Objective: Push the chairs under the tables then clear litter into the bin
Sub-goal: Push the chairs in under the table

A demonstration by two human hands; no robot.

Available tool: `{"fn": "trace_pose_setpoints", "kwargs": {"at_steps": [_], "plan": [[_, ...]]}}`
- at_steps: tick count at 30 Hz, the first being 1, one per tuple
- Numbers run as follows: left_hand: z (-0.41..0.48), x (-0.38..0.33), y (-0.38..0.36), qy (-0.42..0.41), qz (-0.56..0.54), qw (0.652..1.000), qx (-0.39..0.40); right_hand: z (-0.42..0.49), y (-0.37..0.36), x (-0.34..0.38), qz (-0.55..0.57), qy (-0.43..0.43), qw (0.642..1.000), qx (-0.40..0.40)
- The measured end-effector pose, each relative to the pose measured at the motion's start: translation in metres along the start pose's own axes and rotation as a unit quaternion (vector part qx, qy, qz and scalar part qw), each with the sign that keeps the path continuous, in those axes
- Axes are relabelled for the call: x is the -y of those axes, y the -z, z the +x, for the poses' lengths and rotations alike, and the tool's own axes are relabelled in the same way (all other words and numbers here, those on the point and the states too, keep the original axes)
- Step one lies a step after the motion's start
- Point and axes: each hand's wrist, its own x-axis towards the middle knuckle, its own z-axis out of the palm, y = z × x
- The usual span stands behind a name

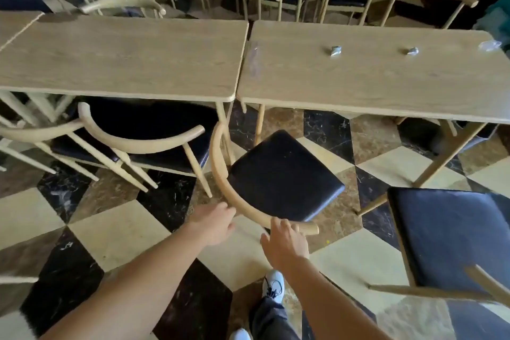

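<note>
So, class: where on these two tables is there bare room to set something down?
The whole left table is bare. The right table is bare along its near edge; crumpled litter crowds its far right side.

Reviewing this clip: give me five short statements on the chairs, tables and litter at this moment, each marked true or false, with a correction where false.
1. Both hands are at the curved backrest of the middle chair; left hand, right hand. True.
2. That chair is fully under the table. False: its seat stands out on the floor.
3. The left table carries litter. False: the crumpled litter lies on the right table.
4. Another chair stands pulled out at right. True.
5. A bin is visible. False: none shows.
</note>
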Motion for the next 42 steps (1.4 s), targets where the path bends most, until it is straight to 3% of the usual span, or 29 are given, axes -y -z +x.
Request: {"fn": "trace_pose_setpoints", "kwargs": {"at_steps": [3, 6, 16, 22, 28, 33, 36, 42], "plan": [[0.037, 0.000, 0.009, -0.001, 0.001, 1.000, -0.020, 0.028, -0.004, -0.003, 0.025, 0.004, 1.000, -0.014], [0.062, 0.002, 0.019, -0.003, 0.012, 1.000, 0.012, 0.049, -0.004, 0.006, 0.025, -0.005, 1.000, -0.019], [0.116, 0.055, 0.023, -0.109, 0.170, 0.973, 0.114, 0.094, -0.021, 0.031, 0.004, -0.055, 0.998, 0.043], [0.145, 0.101, 0.026, -0.221, 0.213, 0.946, 0.100, 0.102, -0.033, 0.062, -0.001, -0.117, 0.991, 0.066], [0.173, 0.135, 0.032, -0.305, 0.204, 0.925, 0.097, 0.101, -0.057, 0.079, -0.020, -0.172, 0.985, 0.009], [0.195, 0.156, 0.026, -0.353, 0.221, 0.906, 0.074, 0.105, -0.082, 0.079, -0.025, -0.200, 0.976, -0.087], [0.204, 0.165, 0.017, -0.376, 0.235, 0.895, 0.053, 0.106, -0.093, 0.078, -0.031, -0.215, 0.972, -0.088], [0.226, 0.173, 0.008, -0.446, 0.231, 0.864, 0.021, 0.111, -0.100, 0.066, -0.049, -0.185, 0.973, -0.130]]}}
